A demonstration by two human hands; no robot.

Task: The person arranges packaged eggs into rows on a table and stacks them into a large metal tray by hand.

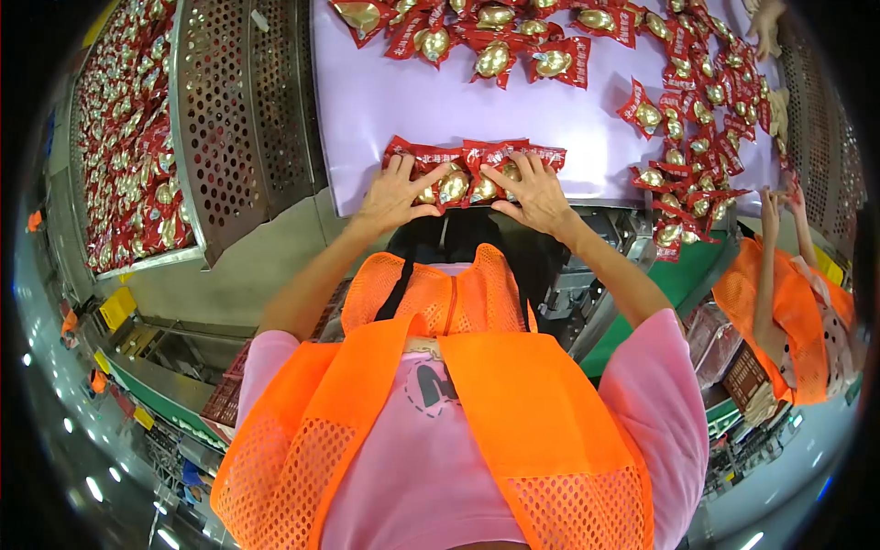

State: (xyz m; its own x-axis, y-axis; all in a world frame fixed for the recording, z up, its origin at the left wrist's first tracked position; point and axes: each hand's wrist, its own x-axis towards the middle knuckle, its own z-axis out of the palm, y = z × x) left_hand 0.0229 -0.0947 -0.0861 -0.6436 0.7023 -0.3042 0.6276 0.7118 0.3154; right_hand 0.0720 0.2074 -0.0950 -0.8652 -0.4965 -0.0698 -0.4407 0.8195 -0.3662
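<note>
Several red and gold packets (453, 186) lie side by side in a row at the near edge of the pale purple table (385, 101). My left hand (396, 195) rests on the left end of this row, fingers spread and thumb reaching over the packets. On the right end lies my right hand (539, 195), its fingers also apart and its thumb pointing inward. Both hands press against the row from its two sides. Packets show between the thumbs; parts of the outer ones are hidden under the fingers.
More packets (493, 59) are scattered along the far side and heaped at the right (701, 147). A perforated metal panel (220, 119) and a tray full of packets (200, 229) stand at the left. At the right, a co-worker in an orange vest (803, 312) reaches toward the table.
</note>
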